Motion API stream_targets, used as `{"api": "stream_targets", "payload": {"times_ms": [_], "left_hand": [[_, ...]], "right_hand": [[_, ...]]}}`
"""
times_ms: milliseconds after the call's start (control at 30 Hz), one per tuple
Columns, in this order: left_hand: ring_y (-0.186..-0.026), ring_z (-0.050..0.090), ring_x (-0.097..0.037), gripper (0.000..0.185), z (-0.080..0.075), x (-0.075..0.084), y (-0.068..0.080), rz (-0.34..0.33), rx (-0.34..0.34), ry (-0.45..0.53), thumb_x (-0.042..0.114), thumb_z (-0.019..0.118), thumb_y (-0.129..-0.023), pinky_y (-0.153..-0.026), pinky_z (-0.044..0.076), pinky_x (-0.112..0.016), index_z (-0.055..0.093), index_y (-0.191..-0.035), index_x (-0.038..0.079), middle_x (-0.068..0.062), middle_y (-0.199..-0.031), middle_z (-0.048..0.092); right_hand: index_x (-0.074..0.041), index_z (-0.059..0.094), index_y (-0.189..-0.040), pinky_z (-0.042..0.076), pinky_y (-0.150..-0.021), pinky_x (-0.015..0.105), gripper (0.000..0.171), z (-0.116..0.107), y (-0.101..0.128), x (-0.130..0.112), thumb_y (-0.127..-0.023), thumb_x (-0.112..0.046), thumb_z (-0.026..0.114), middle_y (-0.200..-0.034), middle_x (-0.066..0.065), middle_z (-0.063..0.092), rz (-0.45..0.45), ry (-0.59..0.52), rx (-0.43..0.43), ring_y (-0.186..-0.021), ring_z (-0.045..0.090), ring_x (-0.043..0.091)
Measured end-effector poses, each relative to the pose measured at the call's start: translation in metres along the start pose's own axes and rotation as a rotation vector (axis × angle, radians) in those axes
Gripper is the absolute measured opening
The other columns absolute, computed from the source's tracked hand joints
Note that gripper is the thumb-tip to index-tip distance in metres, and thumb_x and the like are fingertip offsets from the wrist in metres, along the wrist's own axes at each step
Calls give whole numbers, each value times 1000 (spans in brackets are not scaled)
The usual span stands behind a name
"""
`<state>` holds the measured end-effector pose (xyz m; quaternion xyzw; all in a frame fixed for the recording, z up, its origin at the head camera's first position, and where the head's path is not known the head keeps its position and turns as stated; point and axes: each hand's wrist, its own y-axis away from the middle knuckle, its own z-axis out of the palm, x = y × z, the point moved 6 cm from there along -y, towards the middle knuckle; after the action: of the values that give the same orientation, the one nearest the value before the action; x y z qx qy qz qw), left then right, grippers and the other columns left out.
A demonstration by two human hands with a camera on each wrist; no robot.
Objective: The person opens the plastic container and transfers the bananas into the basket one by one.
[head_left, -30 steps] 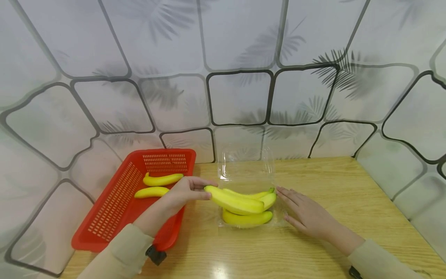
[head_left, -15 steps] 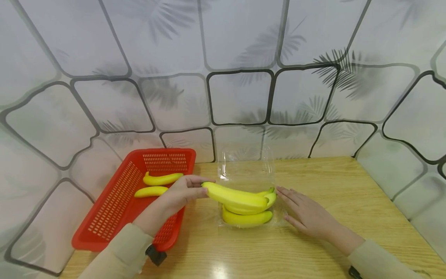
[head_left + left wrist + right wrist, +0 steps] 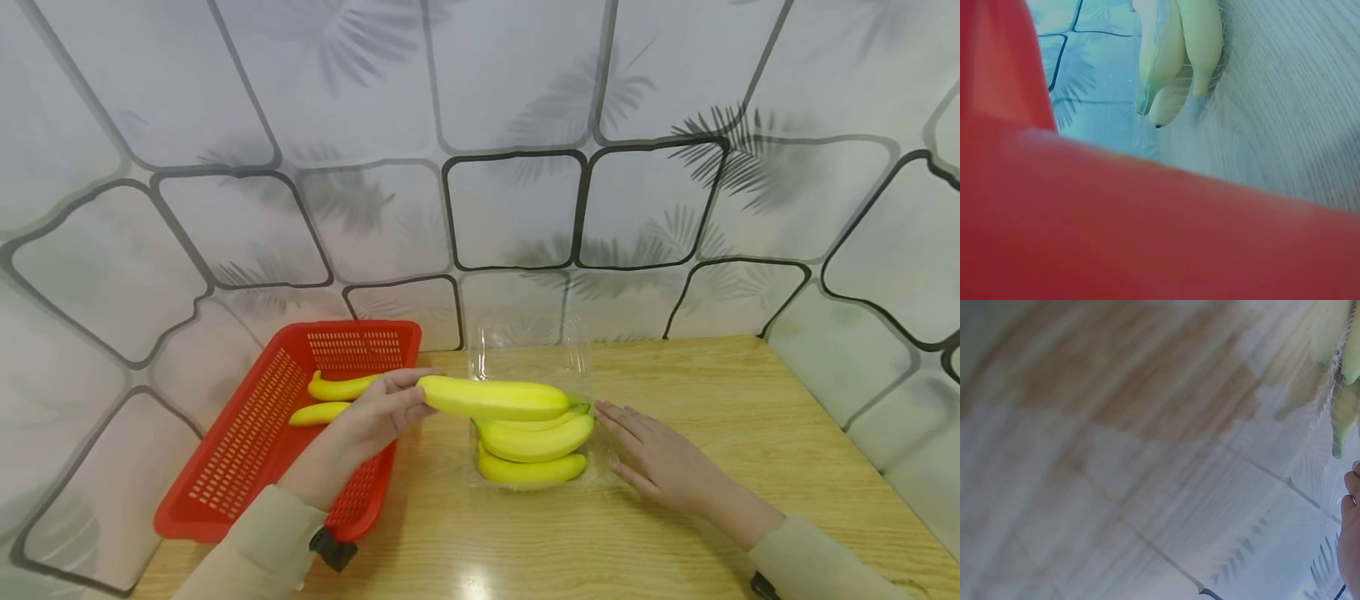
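Note:
My left hand (image 3: 386, 408) pinches one end of a yellow banana (image 3: 491, 398) between thumb and fingers. This banana lies level over the back part of a clear plastic clamshell box (image 3: 600, 475), whose transparent lid (image 3: 532, 350) stands raised behind. Inside the box are other bananas, a middle one (image 3: 536, 439) and a front one (image 3: 532, 469) among them; another is partly hidden under the held banana. At the box's right side my right hand (image 3: 660, 458) rests with straight fingers touching its edge. Banana ends (image 3: 1200, 50) also show in the left wrist view.
A red plastic basket (image 3: 225, 467) stands at the left, under my left forearm, with two bananas (image 3: 318, 413) in it. Its red rim (image 3: 1147, 231) blocks much of the left wrist view. A patterned wall backs the wooden table (image 3: 525, 542).
My left hand has raised the held banana and shifted it back and slightly left, uncovering the middle banana in the box. The right hand has stayed in place.

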<state>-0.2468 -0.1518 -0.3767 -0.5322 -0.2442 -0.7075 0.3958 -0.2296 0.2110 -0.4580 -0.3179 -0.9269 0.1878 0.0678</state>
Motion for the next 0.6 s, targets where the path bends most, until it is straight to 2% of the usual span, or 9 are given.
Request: {"api": "stream_targets", "payload": {"times_ms": [167,333,400,600], "left_hand": [[-107,75,-6,19,-5,4,3,12,54,42,19,68,-106,-104,58,-22,79,-120,23,9,-116,79],[-107,75,-6,20,-10,10,7,64,119,56,16,65,-107,-103,59,-22,79,-120,21,7,-116,79],[-105,75,-6,22,-14,13,10,87,191,50,12,64,-107,-101,60,-21,80,-118,22,8,-115,79],[-103,75,-5,34,-28,22,19,135,481,27,3,59,-107,-97,61,-20,83,-108,27,11,-112,79]], "right_hand": [[5,46,-155,-6,-132,15,73,0,0,0,-95,-23,76,-160,23,50,-5,-4,4,-141,56,38],[6,47,-155,-6,-132,15,72,0,0,-1,-95,-24,76,-160,23,50,-9,-4,5,-141,56,38],[5,46,-155,-6,-132,15,72,1,0,0,-96,-24,75,-161,23,50,-9,-1,5,-141,56,38],[5,46,-155,-6,-132,15,72,2,1,1,-96,-25,75,-161,22,49,-5,4,4,-141,56,38]]}}
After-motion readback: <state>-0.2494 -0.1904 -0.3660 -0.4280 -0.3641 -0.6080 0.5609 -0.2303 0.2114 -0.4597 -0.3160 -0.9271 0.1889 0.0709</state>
